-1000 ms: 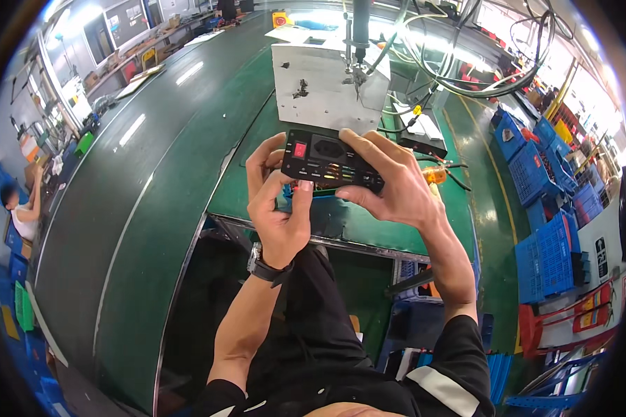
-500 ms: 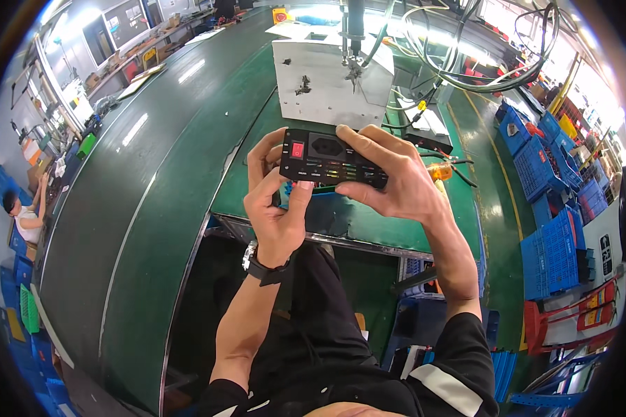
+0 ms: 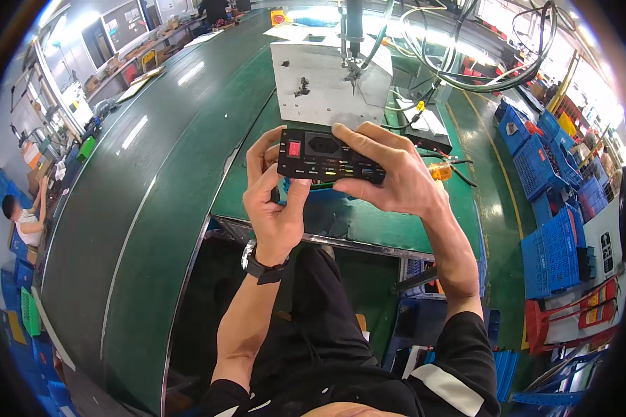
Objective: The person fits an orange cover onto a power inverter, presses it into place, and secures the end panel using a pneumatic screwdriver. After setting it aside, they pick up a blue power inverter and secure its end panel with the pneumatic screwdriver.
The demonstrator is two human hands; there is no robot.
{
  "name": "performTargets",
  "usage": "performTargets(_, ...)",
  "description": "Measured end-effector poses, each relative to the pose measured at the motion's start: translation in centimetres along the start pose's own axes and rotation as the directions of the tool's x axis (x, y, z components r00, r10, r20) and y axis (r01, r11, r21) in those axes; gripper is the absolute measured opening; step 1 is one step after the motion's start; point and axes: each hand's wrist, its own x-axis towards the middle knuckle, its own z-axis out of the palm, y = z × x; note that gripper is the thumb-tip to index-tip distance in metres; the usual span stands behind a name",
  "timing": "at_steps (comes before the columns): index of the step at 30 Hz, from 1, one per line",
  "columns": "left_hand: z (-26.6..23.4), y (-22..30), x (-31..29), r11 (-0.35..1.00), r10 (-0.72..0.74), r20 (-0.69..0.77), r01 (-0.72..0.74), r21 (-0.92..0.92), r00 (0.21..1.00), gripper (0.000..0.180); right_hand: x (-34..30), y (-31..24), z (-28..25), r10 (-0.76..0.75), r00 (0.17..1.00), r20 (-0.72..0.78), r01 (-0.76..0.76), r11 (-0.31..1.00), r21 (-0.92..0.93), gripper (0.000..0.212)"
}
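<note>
A black panel (image 3: 323,147) with a socket and a red rocker switch (image 3: 294,149) is held up between my two hands, above the green workbench (image 3: 389,226). My left hand (image 3: 275,201) grips its left end, thumb at the lower edge and fingers behind. My right hand (image 3: 396,170) clasps the right end, fingers over the top and thumb below. Under the panel's lower edge a blue part shows; most of it is hidden. Behind the panel stands a pale metal box-like fixture (image 3: 327,87), with a vertical black tool (image 3: 355,31) over it.
A green conveyor belt (image 3: 160,174) runs along my left. Coiled cables (image 3: 494,80) hang at the upper right. An orange-handled object (image 3: 439,171) lies right of my right hand. Blue crates (image 3: 553,250) line the right aisle. Another person (image 3: 31,219) sits at far left.
The panel has shifted very slightly left and tipped a little, with both hands keeping their hold on it.
</note>
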Motion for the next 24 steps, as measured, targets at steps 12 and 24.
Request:
performTargets(12,0.2,-1.2,-0.3,0.99,0.12,-0.119,-0.127,-0.059,0.986,0.015,0.7,0.4,0.3,0.028,0.999,-0.032,-0.028,1.0,-0.002,0.074)
performTargets(24,-0.2,0.0,0.3,0.975,-0.164,-0.059,0.153,-0.159,0.985,0.006,0.8,1.1,0.4,0.01,0.998,-0.056,-0.01,1.0,0.001,0.073)
